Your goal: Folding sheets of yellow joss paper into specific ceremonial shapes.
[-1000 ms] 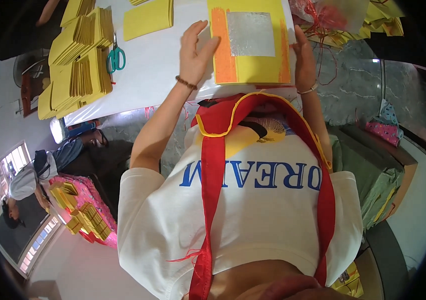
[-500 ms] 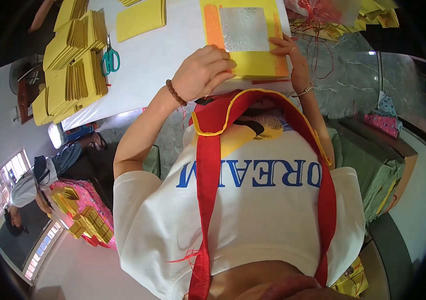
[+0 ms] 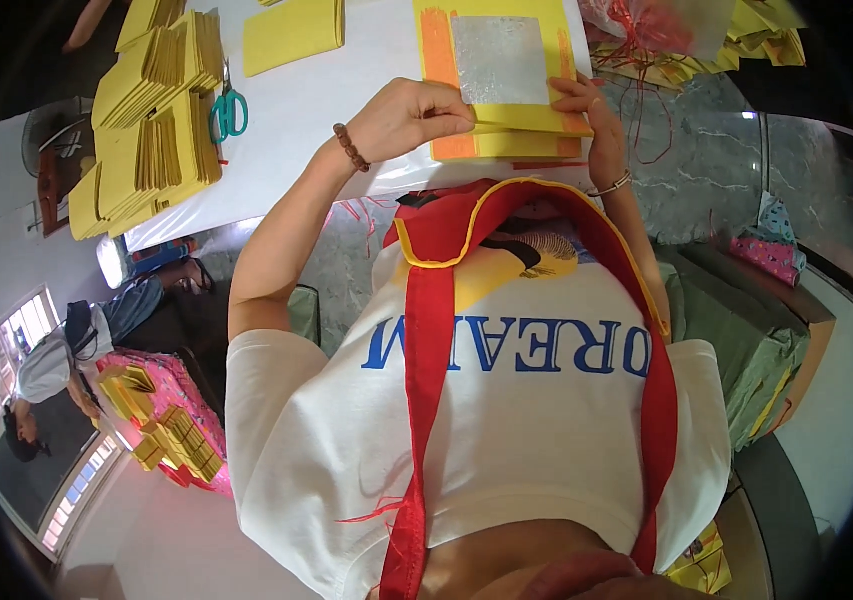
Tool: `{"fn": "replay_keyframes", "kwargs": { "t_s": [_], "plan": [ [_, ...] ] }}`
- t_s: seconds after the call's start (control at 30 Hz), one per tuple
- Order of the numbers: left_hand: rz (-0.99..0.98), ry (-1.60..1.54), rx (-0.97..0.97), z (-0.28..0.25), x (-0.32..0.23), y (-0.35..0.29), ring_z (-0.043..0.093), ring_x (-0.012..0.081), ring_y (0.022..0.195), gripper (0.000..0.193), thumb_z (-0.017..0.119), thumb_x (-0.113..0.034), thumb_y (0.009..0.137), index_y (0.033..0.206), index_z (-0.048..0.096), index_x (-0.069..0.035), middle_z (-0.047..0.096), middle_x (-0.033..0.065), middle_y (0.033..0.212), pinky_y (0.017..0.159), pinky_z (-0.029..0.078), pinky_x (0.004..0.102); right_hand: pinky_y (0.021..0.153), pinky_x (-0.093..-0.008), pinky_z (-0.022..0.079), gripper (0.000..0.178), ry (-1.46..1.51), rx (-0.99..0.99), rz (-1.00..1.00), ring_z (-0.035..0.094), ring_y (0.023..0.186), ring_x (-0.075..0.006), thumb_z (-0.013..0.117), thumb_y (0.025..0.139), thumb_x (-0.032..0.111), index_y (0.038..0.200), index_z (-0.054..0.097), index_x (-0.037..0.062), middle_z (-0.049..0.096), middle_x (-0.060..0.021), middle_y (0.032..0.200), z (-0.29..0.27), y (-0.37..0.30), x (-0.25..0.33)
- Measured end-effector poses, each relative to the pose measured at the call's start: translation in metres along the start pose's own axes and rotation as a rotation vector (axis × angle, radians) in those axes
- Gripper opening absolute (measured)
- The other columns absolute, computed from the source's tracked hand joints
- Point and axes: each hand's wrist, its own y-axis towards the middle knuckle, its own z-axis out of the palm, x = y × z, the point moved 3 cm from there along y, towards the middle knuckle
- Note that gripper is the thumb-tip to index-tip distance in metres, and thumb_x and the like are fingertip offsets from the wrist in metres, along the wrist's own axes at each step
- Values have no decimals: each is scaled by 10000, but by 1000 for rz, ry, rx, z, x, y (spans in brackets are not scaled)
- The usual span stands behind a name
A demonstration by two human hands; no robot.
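Observation:
A yellow joss paper sheet (image 3: pixel 517 115), with a silver foil square (image 3: pixel 500 60) and orange bands down its sides, tops a stack of similar yellow paper (image 3: pixel 507 147) by the table's near edge. My left hand (image 3: pixel 415 115) pinches the sheet's near left corner between thumb and fingers. Along that near side the sheet stands lifted, with a gap above the paper beneath. At the right border, my right hand (image 3: pixel 592 118) grips the sheet, its fingertips lying on top beside the foil and its thumb hidden.
Folded yellow paper bundles (image 3: pixel 152 140) line the table's left side, beside teal-handled scissors (image 3: pixel 230 115). A flat yellow packet (image 3: pixel 292 35) lies farther back on the white tabletop (image 3: pixel 347 75). Red strings and a plastic bag (image 3: pixel 647 22) are at the right. Another person (image 3: pixel 52 370) sits far left.
My left hand has closed into a pinch at the near left corner and raised the top sheet's near edge off the stack. My right hand stays at the right border.

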Motion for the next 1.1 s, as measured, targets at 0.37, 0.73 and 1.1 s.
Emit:
{"fn": "replay_keyframes", "kwargs": {
  "t_s": [0.37, 0.73, 1.1],
  "plan": [
    [-101, -103, 16, -7, 10, 8, 497, 51, 649, 185, 573, -177, 825, 871, 633, -8, 590, -3, 694, 597, 423, 225, 1021, -380, 249, 405, 57, 6, -37, 353, 1232, -292, 297, 925, 273, 914, 591, -5, 514, -151, 1203, -1, -2, -9],
    [-79, -109, -5, -9, 10, 9, 495, 49, 721, 234, 573, -225, 854, 900, 633, -4, 596, -8, 754, 665, 416, 215, 1000, -374, 295, 315, 12, -5, -30, 374, 1230, -275, 638, 678, 0, 983, 607, 69, 547, -78, 1178, 0, -4, -13],
    [-107, -91, -11, -11, 12, 9, 499, 53, 696, 244, 561, -206, 843, 936, 636, 7, 605, 0, 751, 631, 416, 217, 1012, -378, 290, 363, 45, 43, -1, 381, 1225, -287, 632, 632, 3, 988, 602, 68, 542, -80, 1187, -2, -4, -16]
  ]
}}
